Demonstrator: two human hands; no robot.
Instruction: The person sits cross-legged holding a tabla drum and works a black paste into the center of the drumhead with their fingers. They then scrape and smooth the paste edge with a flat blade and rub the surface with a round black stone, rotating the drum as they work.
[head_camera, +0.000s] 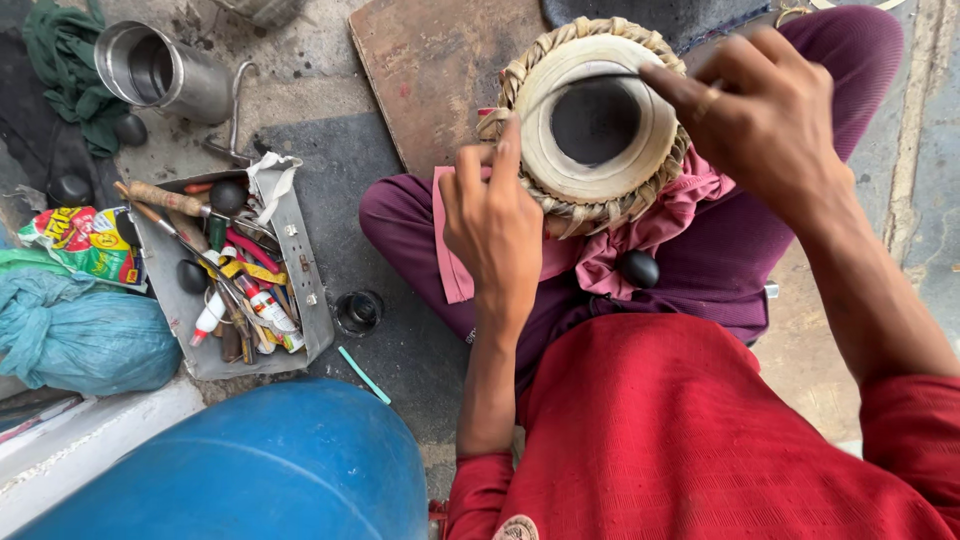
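And there's the small drum (596, 125), a tabla with a pale skin, a black centre patch and woven straps round its rim, sitting on a pink cloth (640, 225) in the person's lap. The left hand (492, 225) rests against the near rim, fingers loosely curled, index finger pointing up onto the edge of the skin. The right hand (765, 125) comes in from the far side, fingers pinched on a thin dark tool (590, 80) laid across the drumhead. A black round stone (638, 268) lies on the cloth just below the drum. Off to the left, a metal tray of tools (300, 290), a steel jug (165, 70), a blue barrel (250, 470).
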